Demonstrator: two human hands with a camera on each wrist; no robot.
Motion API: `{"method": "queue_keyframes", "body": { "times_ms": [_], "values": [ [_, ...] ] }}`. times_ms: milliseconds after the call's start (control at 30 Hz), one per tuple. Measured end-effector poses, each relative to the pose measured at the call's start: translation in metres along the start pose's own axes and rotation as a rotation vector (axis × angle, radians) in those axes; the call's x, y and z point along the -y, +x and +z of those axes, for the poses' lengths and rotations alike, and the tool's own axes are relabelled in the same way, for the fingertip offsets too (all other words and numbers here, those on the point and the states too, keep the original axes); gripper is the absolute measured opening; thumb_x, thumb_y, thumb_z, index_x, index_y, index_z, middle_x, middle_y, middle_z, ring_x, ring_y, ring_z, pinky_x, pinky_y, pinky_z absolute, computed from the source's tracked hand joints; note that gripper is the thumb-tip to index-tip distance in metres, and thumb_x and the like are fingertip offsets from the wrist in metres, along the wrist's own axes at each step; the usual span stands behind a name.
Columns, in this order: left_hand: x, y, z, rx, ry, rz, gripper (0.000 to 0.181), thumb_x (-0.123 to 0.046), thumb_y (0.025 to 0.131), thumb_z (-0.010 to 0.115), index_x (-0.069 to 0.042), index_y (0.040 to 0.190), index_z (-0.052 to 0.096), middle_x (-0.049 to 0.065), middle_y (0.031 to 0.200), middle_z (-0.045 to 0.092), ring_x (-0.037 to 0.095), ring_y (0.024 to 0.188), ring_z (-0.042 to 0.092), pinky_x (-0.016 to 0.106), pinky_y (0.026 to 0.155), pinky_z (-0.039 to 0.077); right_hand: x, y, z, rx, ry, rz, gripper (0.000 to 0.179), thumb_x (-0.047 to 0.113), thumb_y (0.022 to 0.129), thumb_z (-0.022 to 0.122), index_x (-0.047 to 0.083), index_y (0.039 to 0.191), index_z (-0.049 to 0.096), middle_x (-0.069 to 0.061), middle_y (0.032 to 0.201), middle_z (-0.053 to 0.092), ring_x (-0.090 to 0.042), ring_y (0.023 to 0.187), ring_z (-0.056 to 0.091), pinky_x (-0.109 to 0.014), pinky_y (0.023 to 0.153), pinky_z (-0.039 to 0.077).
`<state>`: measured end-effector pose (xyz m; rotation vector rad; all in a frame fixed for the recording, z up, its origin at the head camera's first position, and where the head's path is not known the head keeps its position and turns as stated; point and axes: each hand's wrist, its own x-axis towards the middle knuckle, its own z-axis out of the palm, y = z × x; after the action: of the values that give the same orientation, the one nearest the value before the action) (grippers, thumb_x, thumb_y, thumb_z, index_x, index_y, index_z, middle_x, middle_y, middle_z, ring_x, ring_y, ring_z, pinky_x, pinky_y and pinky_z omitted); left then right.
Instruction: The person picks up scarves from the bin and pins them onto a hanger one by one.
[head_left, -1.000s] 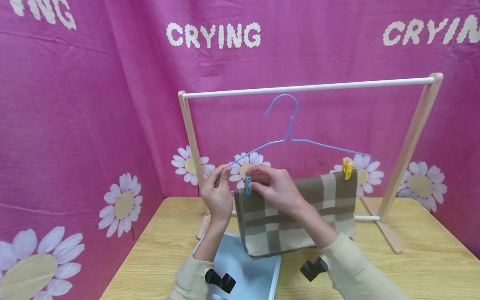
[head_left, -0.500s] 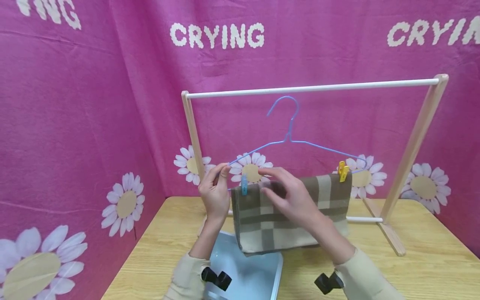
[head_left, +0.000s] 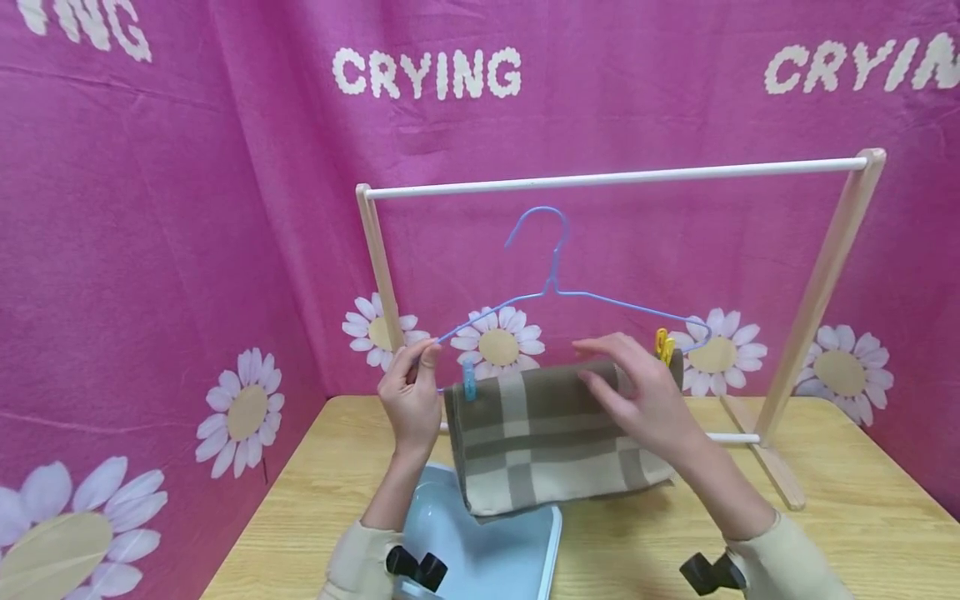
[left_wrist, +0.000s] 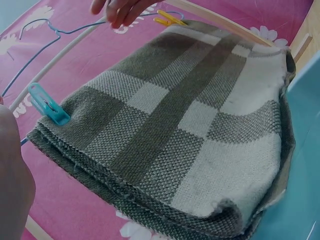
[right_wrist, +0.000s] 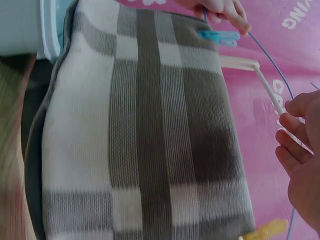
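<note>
My left hand (head_left: 412,400) pinches the left end of a blue wire hanger (head_left: 553,287), whose hook stands free below the rack's bar. Folded over the hanger's lower wire is a brown and cream checked cloth (head_left: 525,433). A blue clothespin (head_left: 469,381) clips its left top corner, and a yellow clothespin (head_left: 664,346) clips the right one. In front of the cloth's right half hovers my right hand (head_left: 645,400), fingers loosely bent with nothing between them. The right wrist view shows that hand (right_wrist: 305,150) beside the cloth's top edge, apart from it.
A wooden rack with a white top bar (head_left: 615,177) stands behind the hanger. Below the cloth, a light blue tray (head_left: 495,554) lies on the wooden table (head_left: 300,500). A pink curtain (head_left: 225,208) printed with flowers hangs behind.
My right hand has let go of the blue clothespin and moved right along the cloth. The left hand has shifted slightly left and down, carrying the hanger and cloth.
</note>
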<state>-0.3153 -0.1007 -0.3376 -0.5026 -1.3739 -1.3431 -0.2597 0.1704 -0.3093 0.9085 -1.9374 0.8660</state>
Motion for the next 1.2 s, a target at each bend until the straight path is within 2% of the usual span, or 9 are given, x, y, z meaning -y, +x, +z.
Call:
{"method": "queue_keyframes", "body": {
  "times_ms": [300, 433, 567, 767, 867, 933, 1000, 1100, 1200],
  "values": [
    [0.005, 0.000, -0.007, 0.017, 0.011, 0.003, 0.012, -0.001, 0.085, 0.074, -0.001, 0.096, 0.076, 0.010, 0.066, 0.051, 0.006, 0.059, 0.034, 0.018, 0.052, 0.027, -0.013, -0.010, -0.029, -0.118, 0.022, -0.022, 0.047, -0.018, 0.073, 0.072, 0.000, 0.116, 0.068, -0.007, 0.106, 0.069, -0.005, 0.106, 0.059, -0.012, 0.092, 0.043],
    [0.005, -0.002, -0.008, 0.032, 0.008, -0.007, 0.013, 0.000, 0.084, 0.074, -0.002, 0.097, 0.076, 0.010, 0.066, 0.050, 0.006, 0.060, 0.035, 0.018, 0.052, 0.029, -0.022, -0.014, -0.045, -0.179, -0.004, -0.034, 0.043, -0.017, 0.073, 0.069, -0.003, 0.113, 0.069, -0.011, 0.102, 0.069, -0.003, 0.107, 0.057, -0.015, 0.095, 0.041],
    [0.005, -0.003, -0.008, 0.040, -0.002, -0.015, 0.011, -0.002, 0.085, 0.073, -0.002, 0.097, 0.075, 0.009, 0.065, 0.045, 0.005, 0.061, 0.035, 0.018, 0.052, 0.029, -0.035, -0.016, -0.063, -0.231, -0.077, -0.018, 0.041, -0.016, 0.072, 0.069, -0.005, 0.111, 0.069, -0.017, 0.101, 0.067, 0.001, 0.109, 0.054, -0.015, 0.098, 0.038],
    [0.005, -0.001, -0.007, 0.050, -0.017, -0.026, 0.010, -0.004, 0.086, 0.073, -0.002, 0.096, 0.075, 0.007, 0.064, 0.041, 0.006, 0.059, 0.033, 0.020, 0.051, 0.028, -0.057, -0.022, -0.077, -0.204, -0.148, 0.061, 0.044, -0.016, 0.076, 0.071, -0.003, 0.118, 0.067, -0.015, 0.107, 0.065, 0.008, 0.107, 0.052, -0.011, 0.097, 0.039],
    [0.005, -0.002, -0.005, 0.071, -0.029, -0.039, 0.011, -0.005, 0.086, 0.073, -0.002, 0.096, 0.075, 0.006, 0.064, 0.042, 0.006, 0.057, 0.031, 0.022, 0.050, 0.026, -0.067, -0.027, -0.078, -0.164, -0.145, 0.024, 0.045, -0.018, 0.077, 0.070, -0.003, 0.120, 0.067, -0.012, 0.102, 0.068, 0.010, 0.096, 0.056, -0.009, 0.084, 0.045],
    [0.004, -0.002, -0.003, 0.086, -0.037, -0.053, 0.011, -0.005, 0.086, 0.073, -0.002, 0.097, 0.075, 0.006, 0.065, 0.045, 0.006, 0.057, 0.031, 0.022, 0.050, 0.026, -0.072, -0.030, -0.077, -0.153, -0.147, -0.028, 0.035, -0.012, 0.084, 0.068, -0.003, 0.118, 0.068, -0.008, 0.094, 0.068, 0.013, 0.081, 0.053, -0.005, 0.073, 0.043],
    [0.005, -0.003, -0.002, 0.101, -0.031, -0.072, 0.011, -0.005, 0.087, 0.073, -0.002, 0.098, 0.075, 0.005, 0.067, 0.046, 0.006, 0.057, 0.030, 0.021, 0.050, 0.026, -0.075, -0.031, -0.076, -0.186, -0.145, -0.106, 0.022, 0.000, 0.093, 0.065, -0.005, 0.113, 0.070, -0.008, 0.088, 0.068, 0.010, 0.071, 0.048, -0.004, 0.063, 0.038],
    [0.006, -0.004, -0.001, 0.153, -0.019, -0.107, 0.011, -0.002, 0.088, 0.071, -0.002, 0.099, 0.074, 0.006, 0.071, 0.050, 0.006, 0.059, 0.032, 0.021, 0.051, 0.027, -0.074, -0.033, -0.075, -0.270, -0.135, -0.176, 0.030, 0.019, 0.099, 0.061, -0.008, 0.105, 0.072, -0.007, 0.087, 0.070, 0.006, 0.071, 0.045, -0.005, 0.065, 0.035],
    [0.008, -0.007, -0.002, 0.241, -0.004, -0.139, 0.016, 0.001, 0.088, 0.070, -0.004, 0.102, 0.073, 0.006, 0.076, 0.052, 0.006, 0.061, 0.035, 0.019, 0.052, 0.029, -0.068, -0.034, -0.074, -0.358, -0.124, -0.177, 0.034, 0.022, 0.099, 0.061, -0.010, 0.101, 0.072, -0.008, 0.093, 0.074, 0.006, 0.077, 0.050, -0.005, 0.073, 0.039]
  ]
}}
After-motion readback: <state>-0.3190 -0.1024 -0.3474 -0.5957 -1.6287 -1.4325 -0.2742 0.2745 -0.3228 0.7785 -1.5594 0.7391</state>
